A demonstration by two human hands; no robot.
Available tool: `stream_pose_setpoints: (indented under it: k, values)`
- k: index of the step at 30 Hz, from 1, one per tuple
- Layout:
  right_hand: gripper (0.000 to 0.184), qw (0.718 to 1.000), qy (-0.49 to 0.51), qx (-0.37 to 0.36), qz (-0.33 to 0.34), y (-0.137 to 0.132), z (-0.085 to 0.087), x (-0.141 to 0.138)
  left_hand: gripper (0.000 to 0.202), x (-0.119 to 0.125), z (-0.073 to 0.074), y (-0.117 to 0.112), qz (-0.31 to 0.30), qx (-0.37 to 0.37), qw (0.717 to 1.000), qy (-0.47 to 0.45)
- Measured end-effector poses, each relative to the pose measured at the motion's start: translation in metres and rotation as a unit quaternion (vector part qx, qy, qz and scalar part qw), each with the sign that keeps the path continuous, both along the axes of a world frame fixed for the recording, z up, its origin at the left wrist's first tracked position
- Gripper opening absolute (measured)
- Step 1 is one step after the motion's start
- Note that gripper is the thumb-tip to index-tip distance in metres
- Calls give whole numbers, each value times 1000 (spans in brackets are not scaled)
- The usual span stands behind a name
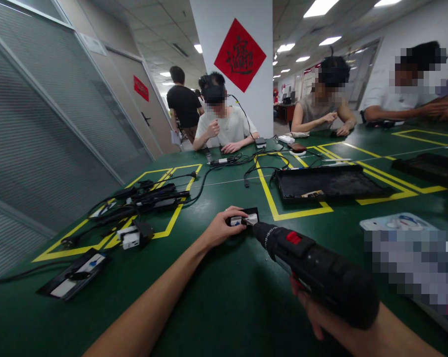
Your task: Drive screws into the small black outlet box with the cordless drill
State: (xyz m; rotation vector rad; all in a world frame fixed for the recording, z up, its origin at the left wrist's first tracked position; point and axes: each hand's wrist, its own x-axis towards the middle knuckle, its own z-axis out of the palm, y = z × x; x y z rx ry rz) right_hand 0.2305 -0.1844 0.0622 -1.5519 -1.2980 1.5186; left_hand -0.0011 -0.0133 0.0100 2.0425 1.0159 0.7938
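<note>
My right hand is wrapped round the grip of a black cordless drill with a red switch on top. The drill points away and to the left, its tip at a small black part with white and silver pieces. My left hand holds that part against the green table, fingers over its far side and thumb on the near side. Whether the bit sits in a screw is too small to tell. A similar black strip with white pieces lies at the left.
Black cables and adapters lie heaped at the left inside yellow tape, beside a white plug block. A black tray-like casing stands at the right. A pale case is near my right side. Several people sit across the table.
</note>
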Motion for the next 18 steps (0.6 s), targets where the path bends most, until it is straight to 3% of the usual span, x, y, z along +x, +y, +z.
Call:
stream_pose_setpoints:
  k: [9, 18]
  values:
    - [13, 1000, -4, 18, -7, -4, 15, 8, 26, 1, -2, 1, 2, -6, 1000, -6]
    - [13, 1000, -12, 0, -21, -2, 0, 1, 26, 1, -1, 1, -1, -6, 1000, -3]
